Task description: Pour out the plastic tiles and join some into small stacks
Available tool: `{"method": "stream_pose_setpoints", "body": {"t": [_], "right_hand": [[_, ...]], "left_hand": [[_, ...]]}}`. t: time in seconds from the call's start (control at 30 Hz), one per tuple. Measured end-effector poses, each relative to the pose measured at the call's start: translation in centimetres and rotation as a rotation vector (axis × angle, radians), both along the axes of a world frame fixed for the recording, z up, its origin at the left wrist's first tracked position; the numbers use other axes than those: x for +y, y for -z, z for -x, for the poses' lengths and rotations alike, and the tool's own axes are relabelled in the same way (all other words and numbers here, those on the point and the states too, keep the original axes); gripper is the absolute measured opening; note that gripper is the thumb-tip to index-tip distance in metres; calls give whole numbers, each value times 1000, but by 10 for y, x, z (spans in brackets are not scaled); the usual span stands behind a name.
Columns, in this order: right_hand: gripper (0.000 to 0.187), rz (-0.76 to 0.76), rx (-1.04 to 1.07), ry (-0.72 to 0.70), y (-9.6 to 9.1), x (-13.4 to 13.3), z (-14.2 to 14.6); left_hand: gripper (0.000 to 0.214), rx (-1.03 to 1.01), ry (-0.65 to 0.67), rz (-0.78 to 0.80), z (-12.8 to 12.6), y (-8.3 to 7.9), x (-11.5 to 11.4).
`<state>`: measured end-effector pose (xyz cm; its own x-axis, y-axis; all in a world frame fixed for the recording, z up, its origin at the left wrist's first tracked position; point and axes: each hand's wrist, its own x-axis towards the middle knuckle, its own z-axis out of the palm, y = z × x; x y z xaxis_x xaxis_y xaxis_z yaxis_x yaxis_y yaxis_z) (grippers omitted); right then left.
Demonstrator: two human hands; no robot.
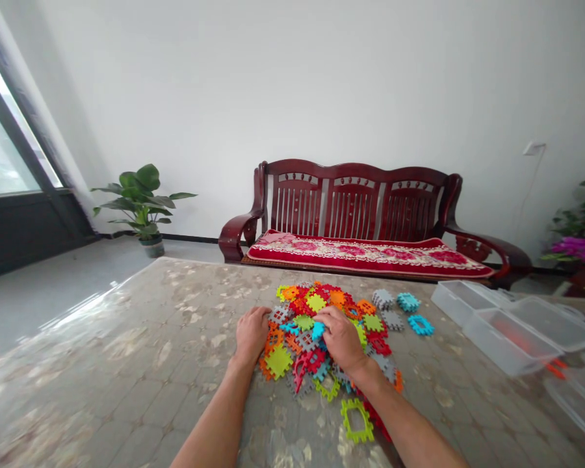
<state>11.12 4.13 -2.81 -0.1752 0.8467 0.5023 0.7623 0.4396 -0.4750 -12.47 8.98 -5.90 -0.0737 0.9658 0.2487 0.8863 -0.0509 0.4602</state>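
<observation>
Many coloured tiles (303,322) between both hands (340,339)

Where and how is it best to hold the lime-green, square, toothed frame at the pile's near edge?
Probably best: pinch the left bar of the lime-green frame, coming from the left. Its open middle leaves room for a fingertip, and that side faces bare patterned tablecloth, while red toothed pieces crowd its right.

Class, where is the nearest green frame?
In the head view, the green frame lies at the near edge of the pile, left of the right forearm.
</observation>
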Motion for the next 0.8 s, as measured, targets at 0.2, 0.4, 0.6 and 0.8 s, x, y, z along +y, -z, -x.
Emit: {"method": "stream_pose_setpoints", "body": {"t": [0.2, 0.4, 0.6, 0.8], "right_hand": [[66, 109, 90, -48, 14, -2, -27], [64, 243, -58, -104, -3, -2, -28], [55, 215, -218, -130, -13, -7, -20], [47, 181, -320, -98, -23, -13, -17]], "left_hand": [[35, 16, -2, -7, -1, -4, -2], [35, 20, -4, -9, -2, -4, -3], [35, 35, 30, -13, 1, 1, 0], [37, 61, 37, -29, 4, 6, 3]]}}
